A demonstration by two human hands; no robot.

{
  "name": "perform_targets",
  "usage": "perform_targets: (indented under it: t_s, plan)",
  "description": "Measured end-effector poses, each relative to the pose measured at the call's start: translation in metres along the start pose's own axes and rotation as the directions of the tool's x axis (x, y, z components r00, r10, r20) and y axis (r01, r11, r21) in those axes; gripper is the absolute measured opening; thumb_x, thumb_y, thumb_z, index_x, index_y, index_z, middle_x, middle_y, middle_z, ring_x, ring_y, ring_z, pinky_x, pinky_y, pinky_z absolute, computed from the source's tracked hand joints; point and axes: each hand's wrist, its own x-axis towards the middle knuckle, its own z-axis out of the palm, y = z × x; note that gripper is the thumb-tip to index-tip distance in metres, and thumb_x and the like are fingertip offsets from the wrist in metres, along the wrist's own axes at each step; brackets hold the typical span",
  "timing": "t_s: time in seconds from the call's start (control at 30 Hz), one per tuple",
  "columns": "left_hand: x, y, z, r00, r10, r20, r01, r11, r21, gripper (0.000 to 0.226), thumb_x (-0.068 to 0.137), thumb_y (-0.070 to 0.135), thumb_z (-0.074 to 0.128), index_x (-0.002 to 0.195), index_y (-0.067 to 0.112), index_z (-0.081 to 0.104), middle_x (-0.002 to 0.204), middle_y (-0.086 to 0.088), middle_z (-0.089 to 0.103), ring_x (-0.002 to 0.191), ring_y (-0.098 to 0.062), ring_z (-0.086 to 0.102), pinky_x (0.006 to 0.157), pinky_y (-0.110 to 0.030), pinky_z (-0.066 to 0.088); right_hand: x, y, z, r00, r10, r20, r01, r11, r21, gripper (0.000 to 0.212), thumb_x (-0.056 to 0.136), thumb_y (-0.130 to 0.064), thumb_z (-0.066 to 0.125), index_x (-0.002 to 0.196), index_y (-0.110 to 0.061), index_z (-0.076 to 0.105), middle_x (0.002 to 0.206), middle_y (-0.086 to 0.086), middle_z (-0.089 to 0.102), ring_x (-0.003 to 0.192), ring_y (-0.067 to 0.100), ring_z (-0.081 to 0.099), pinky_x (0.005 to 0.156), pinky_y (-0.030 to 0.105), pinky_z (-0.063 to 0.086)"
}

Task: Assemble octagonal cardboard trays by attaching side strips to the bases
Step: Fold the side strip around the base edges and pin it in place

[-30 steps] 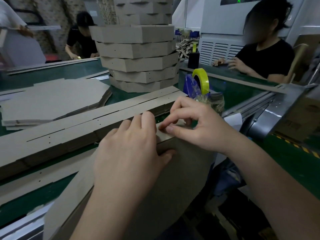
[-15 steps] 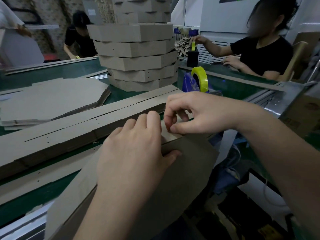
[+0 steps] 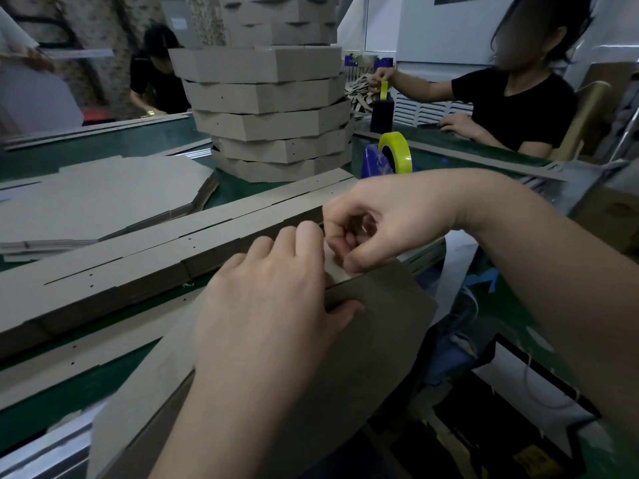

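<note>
Nearest me, the left hand [image 3: 273, 305] is clamping the half-built tray [image 3: 380, 340] at the surface [image 3: 62, 406] edge, thumb hooked against its fold. The right hand [image 3: 380, 223] is curling tighter than a moment ago, pinching the strip tab [image 3: 333, 267] (seating it, I'd guess). Beyond, stacked strips [image 3: 138, 267] are crowding in, with the tape roll [image 3: 397, 153] and finished trays [image 3: 273, 119] standing behind.

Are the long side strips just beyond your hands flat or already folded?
Flat. The side strips lie in a long straight stack across the green table, unbent, unlike the finished trays piled behind.
</note>
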Motion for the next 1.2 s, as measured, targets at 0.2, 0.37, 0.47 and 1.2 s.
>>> perform_targets:
  t_s: [0.2, 0.37, 0.47, 1.2]
  plan:
    - [0.0, -0.01, 0.002, 0.998, -0.06, 0.034, 0.059, 0.998, 0.026, 0.055, 0.055, 0.07, 0.064, 0.079, 0.024, 0.046, 0.068, 0.009, 0.057, 0.063, -0.017, 0.06, 0.051, -0.028, 0.017, -0.007, 0.008, 0.016, 0.956, -0.099, -0.275, 0.09, 0.995, -0.046, 0.017, 0.082, -0.03, 0.073, 0.098, -0.026, 0.076, 0.092, -0.01, 0.059, 0.078, 0.002, 0.055, 0.068, 0.013, 0.044]
    - [0.0, -0.009, 0.003, 0.999, -0.049, 0.018, 0.049, 0.999, 0.013, 0.056, 0.054, 0.069, 0.067, 0.078, 0.023, 0.046, 0.067, 0.007, 0.057, 0.062, -0.019, 0.06, 0.052, -0.027, 0.018, -0.009, 0.005, 0.023, 0.926, -0.1, -0.363, 0.099, 0.995, -0.022, 0.004, 0.082, -0.025, 0.073, 0.085, -0.027, 0.074, 0.088, -0.011, 0.06, 0.079, 0.003, 0.057, 0.068, 0.015, 0.044]
    - [-0.001, -0.008, 0.003, 1.0, -0.029, 0.007, 0.029, 1.0, -0.001, 0.057, 0.053, 0.066, 0.071, 0.078, 0.021, 0.047, 0.066, 0.005, 0.057, 0.06, -0.021, 0.059, 0.051, -0.028, 0.018, -0.007, 0.003, 0.024, 0.92, -0.084, -0.384, 0.071, 0.996, -0.048, 0.004, 0.083, -0.023, 0.072, 0.08, -0.026, 0.072, 0.084, -0.009, 0.061, 0.076, 0.002, 0.057, 0.069, 0.019, 0.047]
    - [-0.002, -0.015, 0.006, 0.999, -0.041, 0.02, 0.041, 0.999, -0.01, 0.052, 0.058, 0.065, 0.067, 0.085, 0.025, 0.049, 0.075, 0.008, 0.061, 0.067, -0.018, 0.061, 0.054, -0.027, 0.021, 0.023, 0.03, 0.063, 0.902, 0.105, -0.42, 0.123, 0.868, 0.482, 0.029, 0.078, -0.048, 0.066, 0.087, -0.02, 0.066, 0.09, 0.0, 0.069, 0.088, 0.013, 0.062, 0.089, 0.036, 0.048]
